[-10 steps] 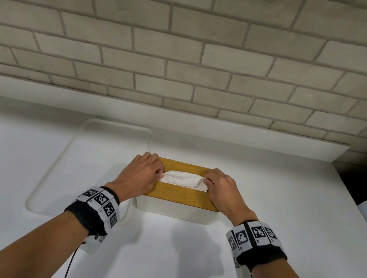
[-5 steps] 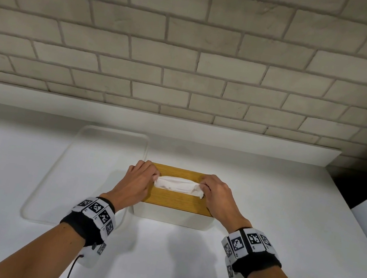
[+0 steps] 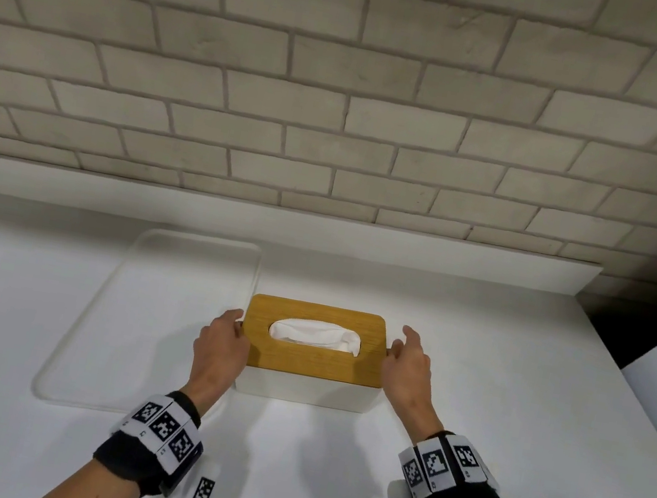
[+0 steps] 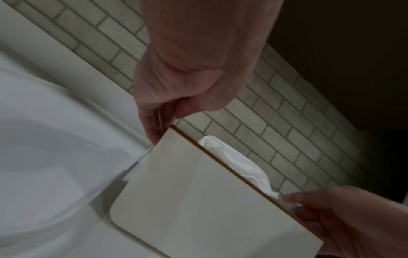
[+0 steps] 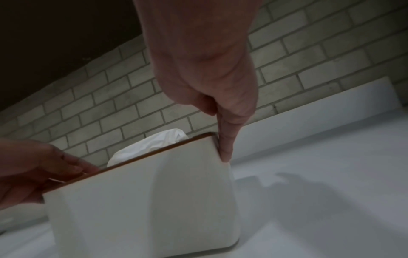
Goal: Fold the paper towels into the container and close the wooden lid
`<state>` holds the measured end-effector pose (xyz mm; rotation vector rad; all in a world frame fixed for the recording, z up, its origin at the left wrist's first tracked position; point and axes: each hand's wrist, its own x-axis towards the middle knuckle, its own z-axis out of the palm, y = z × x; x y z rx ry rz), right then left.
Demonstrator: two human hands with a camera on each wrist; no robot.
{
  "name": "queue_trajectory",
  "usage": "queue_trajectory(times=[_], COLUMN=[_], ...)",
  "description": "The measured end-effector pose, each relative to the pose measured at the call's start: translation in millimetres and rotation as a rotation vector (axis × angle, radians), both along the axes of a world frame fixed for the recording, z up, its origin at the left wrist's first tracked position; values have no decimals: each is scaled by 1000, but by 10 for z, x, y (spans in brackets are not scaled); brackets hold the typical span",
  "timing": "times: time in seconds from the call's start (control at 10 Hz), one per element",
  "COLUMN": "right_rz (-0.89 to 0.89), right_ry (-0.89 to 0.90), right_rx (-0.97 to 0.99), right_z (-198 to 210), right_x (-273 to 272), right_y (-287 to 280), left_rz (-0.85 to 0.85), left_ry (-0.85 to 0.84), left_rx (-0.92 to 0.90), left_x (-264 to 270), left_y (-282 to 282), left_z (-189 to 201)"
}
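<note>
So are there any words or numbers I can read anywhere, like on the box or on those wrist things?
No readable words or numbers anywhere.
Wooden lid: plain, no text.
White container: plain, no label.
Left wristband and right wristband: black-and-white square code patterns, plus tiny marks under them too small to read.
Brick wall: no sign.

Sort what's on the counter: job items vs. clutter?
Job items:
- wooden lid, seated on the white container
- paper towel poking through the lid's slot
- left hand and right hand, at the lid's two ends

Just lying about:
- clear plastic tray on the white countertop, left of the container
</note>
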<state>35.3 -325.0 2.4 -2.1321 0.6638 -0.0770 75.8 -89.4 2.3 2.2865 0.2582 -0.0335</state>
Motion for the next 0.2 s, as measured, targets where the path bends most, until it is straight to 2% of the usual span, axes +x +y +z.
queue_trajectory(times=[0.2], right_rz=[-44], right_ry=[-60], right_rx=[39], right_z=[-155], right_x=[-81], right_y=[-116], left_rz=[-14], left_ry=[-2], left_rx=[-19], left_x=[-102], left_y=[39], left_z=[99])
